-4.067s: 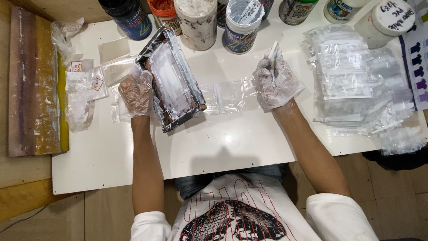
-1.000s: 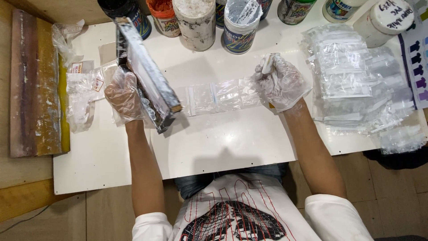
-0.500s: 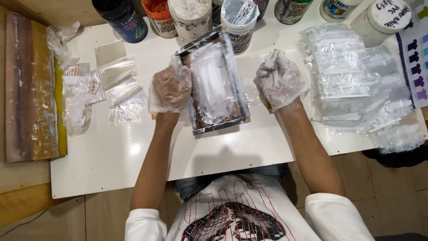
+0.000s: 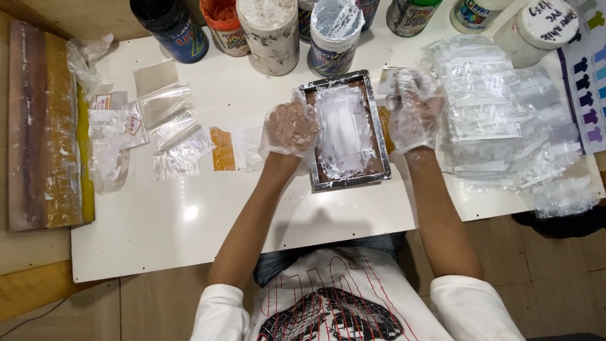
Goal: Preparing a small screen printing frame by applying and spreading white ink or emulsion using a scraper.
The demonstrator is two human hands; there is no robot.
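Near the far middle of the white counter, a small metal-framed printing screen smeared with white ink lies flat, its long sides running away from the person. Left hand, in a thin clear glove, curls over the frame's left edge, fingers closed on the rim. Right hand, gloved likewise, sits just beside the frame's right edge with fingers folded shut; whether it has hold of anything cannot be told through the glove. So the frame sits between the two hands, touching the left one and close to the right.

Just beyond the frame's far edge stands a row of paint jars, the nearest being a white-lidded tub. A heap of clear plastic bags crowds the right side, reaching the counter's edge. To the left, a few loose clear bags and an orange scrap lie near. Open room remains toward the person, along the near counter edge.
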